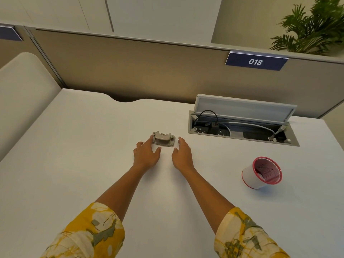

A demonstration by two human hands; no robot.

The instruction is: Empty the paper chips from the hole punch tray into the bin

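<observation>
A small beige and grey hole punch [163,139] sits flat on the white desk [74,164], just beyond both hands. My left hand [147,154] lies open at its left end, a fingertip touching or nearly touching the base. My right hand [182,154] is open just right of it, a small gap between its fingertips and the punch. A small white bin with a red rim [261,173] stands on the desk to the right, tilted in this view, with pink paper inside. No paper chips are visible.
An open cable hatch [242,127] with plugs and wires is sunk into the desk behind the bin, its lid raised. A beige partition with a sign reading 018 [256,61] closes the far edge. A plant [312,25] stands at the upper right.
</observation>
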